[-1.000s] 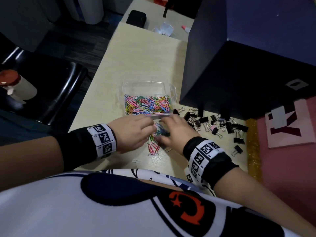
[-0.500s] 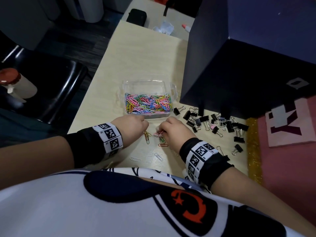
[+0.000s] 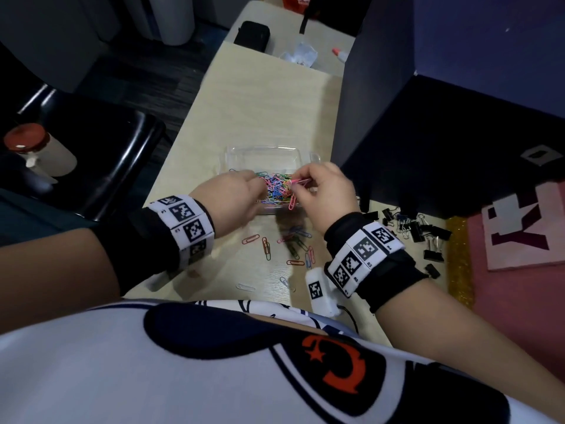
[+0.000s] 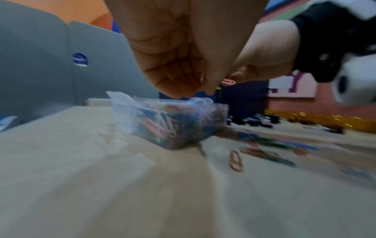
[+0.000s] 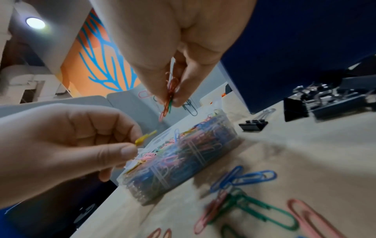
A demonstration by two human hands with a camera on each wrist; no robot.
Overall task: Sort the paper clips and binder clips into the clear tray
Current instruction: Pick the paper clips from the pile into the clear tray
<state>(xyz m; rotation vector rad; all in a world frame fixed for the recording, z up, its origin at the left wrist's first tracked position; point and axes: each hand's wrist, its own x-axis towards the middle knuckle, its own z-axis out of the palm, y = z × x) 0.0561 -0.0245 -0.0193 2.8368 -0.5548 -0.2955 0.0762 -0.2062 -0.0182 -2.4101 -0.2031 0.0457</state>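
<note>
Pale wood desk (image 3: 269, 96) runs away from the person, walled on its right by a dark blue partition (image 3: 458, 117). At the middle sits the clear tray (image 3: 269, 153), its near half heaped with coloured paper clips, its far half bare, presumably kept for the other sort.

Both hands hang over the tray's near edge so that whatever they let go falls inside. The right hand (image 3: 325, 194), at about 3 o'clock of the heap, has its grip closed: thumb and fingers pinch a small bunch of paper clips (image 5: 170, 95), red, pink and green, pointing down at the pile. The left hand (image 3: 227, 198), at 9 o'clock, is curled, its thumb and forefinger nipping a yellow clip (image 5: 143, 139).

Loose paper clips (image 3: 293, 243) lie scattered at 6 o'clock of the tray, close enough for short trips. Black binder clips (image 3: 419, 231) wait in their own cluster at 4 o'clock, untouched.
</note>
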